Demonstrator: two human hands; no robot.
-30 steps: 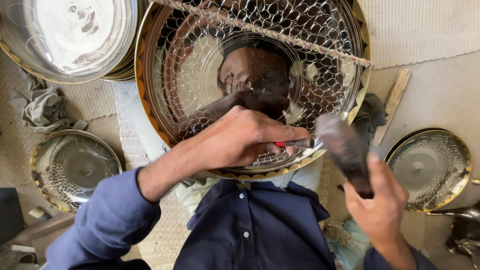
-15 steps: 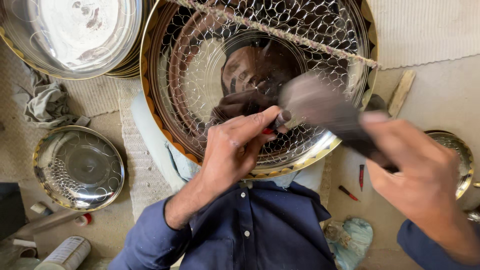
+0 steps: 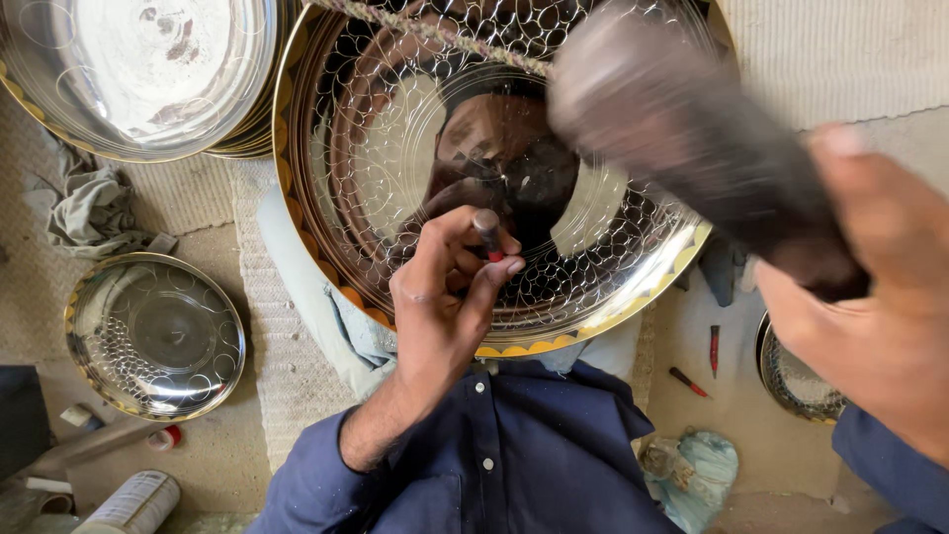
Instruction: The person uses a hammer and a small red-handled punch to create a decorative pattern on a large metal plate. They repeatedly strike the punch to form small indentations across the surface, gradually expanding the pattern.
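Note:
A large shiny metal tray point(image 3: 633, 287) with a gold scalloped rim and an engraved net pattern rests on my lap. My left hand point(image 3: 445, 307) pinches a small dark chisel point(image 3: 487, 232) with a red band, its tip against the tray's surface. My right hand point(image 3: 870, 326) grips a dark wooden mallet point(image 3: 692, 138), raised high and close to the camera, blurred by motion. The mallet hides part of the tray's right side.
Stacked metal trays point(image 3: 129, 69) lie at the upper left, a smaller engraved tray point(image 3: 153, 336) at the left, another tray point(image 3: 791, 381) at the right. A grey rag point(image 3: 89, 213), two red-handled tools point(image 3: 714, 348), a spray can point(image 3: 129, 504) and woven mats lie around.
My right hand has swung the mallet up from low right to high above the tray. My left hand has shifted the chisel slightly lower on the tray.

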